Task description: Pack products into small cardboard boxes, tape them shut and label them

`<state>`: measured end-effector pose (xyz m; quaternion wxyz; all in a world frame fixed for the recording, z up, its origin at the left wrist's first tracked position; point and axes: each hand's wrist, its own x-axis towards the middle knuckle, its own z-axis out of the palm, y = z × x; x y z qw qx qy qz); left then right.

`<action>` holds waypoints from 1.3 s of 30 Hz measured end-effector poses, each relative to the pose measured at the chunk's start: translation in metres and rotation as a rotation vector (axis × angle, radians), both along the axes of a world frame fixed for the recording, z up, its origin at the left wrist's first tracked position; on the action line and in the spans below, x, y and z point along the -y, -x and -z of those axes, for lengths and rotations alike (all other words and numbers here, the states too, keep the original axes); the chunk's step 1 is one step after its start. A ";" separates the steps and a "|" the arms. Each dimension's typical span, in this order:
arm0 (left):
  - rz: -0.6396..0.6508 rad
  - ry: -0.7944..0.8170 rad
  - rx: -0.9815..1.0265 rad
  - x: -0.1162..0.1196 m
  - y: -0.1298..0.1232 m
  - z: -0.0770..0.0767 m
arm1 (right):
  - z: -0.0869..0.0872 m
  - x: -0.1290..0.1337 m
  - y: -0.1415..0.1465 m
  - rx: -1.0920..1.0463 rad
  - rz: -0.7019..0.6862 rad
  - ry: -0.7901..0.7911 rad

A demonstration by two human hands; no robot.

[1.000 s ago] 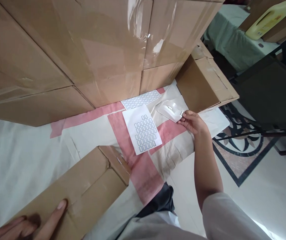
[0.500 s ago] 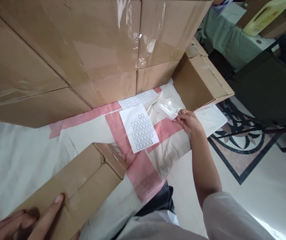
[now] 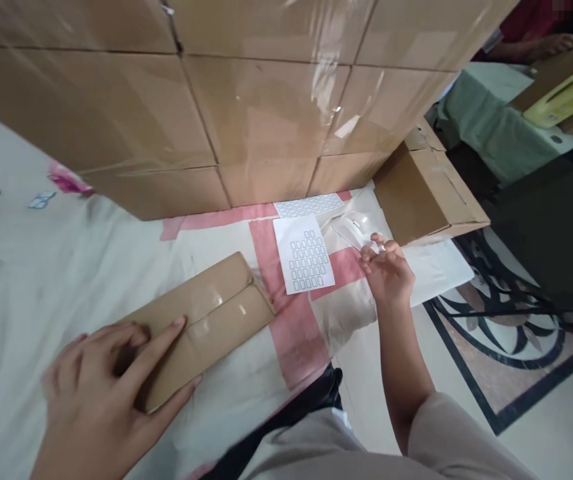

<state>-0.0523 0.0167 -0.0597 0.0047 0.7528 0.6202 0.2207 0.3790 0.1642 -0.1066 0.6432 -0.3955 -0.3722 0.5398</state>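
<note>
My left hand [image 3: 111, 393] holds a closed cardboard box [image 3: 211, 327] that lies on the bed sheet. Its thumb is along the near side, the index finger lies on top near the seam, and the other fingers curl at the far end. My right hand [image 3: 389, 267] is at a small white plastic thing [image 3: 351, 230], which looks like a tape dispenser. Its palm is turned up and its fingers are curled; whatever they pinch is too small to make out. Between the hands lies a white sheet with rounded label outlines [image 3: 303, 257].
Wrapped, taped cardboard boxes [image 3: 266, 107] form a wall behind. A second label sheet [image 3: 311, 205] lies at its foot. An open carton [image 3: 411, 193] stands at the right, with a yellow jug [image 3: 561, 100] on a table beyond. Another person's hand [image 3: 559, 45] shows at top right.
My right hand has turned palm up and drawn slightly off the white dispenser's edge. More of my left hand and its box shows as the view has shifted.
</note>
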 end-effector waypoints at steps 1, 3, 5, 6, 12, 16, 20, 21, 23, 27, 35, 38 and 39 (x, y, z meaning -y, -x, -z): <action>0.008 -0.012 -0.041 0.001 -0.001 -0.002 | -0.008 0.004 0.014 -0.011 -0.070 -0.026; 0.031 -0.023 -0.094 0.002 -0.001 -0.005 | -0.023 0.013 0.046 0.000 -0.226 -0.080; 0.045 -0.022 -0.082 0.003 0.001 -0.010 | -0.036 0.025 0.081 0.030 -0.371 -0.157; 0.048 -0.024 -0.065 0.003 0.001 -0.014 | -0.042 0.032 0.098 0.038 -0.429 -0.204; 0.036 -0.168 0.134 0.003 0.003 -0.037 | -0.054 0.086 0.178 0.018 -0.584 -0.400; 0.216 -0.125 0.511 0.014 -0.013 -0.046 | -0.058 0.116 0.201 0.137 -0.635 -0.465; 0.395 -0.020 0.724 0.031 -0.031 -0.044 | -0.064 0.140 0.208 0.312 -0.663 -0.550; 0.383 -0.048 0.726 0.036 -0.034 -0.043 | -0.066 0.144 0.209 0.386 -0.639 -0.549; 0.308 -0.177 0.682 0.045 -0.034 -0.039 | -0.069 0.147 0.208 0.582 -0.489 -0.530; 0.118 -0.431 0.594 0.062 -0.015 -0.036 | -0.074 0.126 0.204 0.972 0.061 -0.650; 0.206 0.034 0.482 0.042 0.047 -0.063 | -0.059 0.071 0.232 1.586 -0.232 -0.766; 0.291 0.201 0.434 0.016 0.054 -0.070 | -0.051 0.073 0.236 1.605 -0.212 -0.744; 0.310 0.238 0.415 0.007 0.054 -0.070 | -0.050 0.075 0.235 1.603 -0.203 -0.746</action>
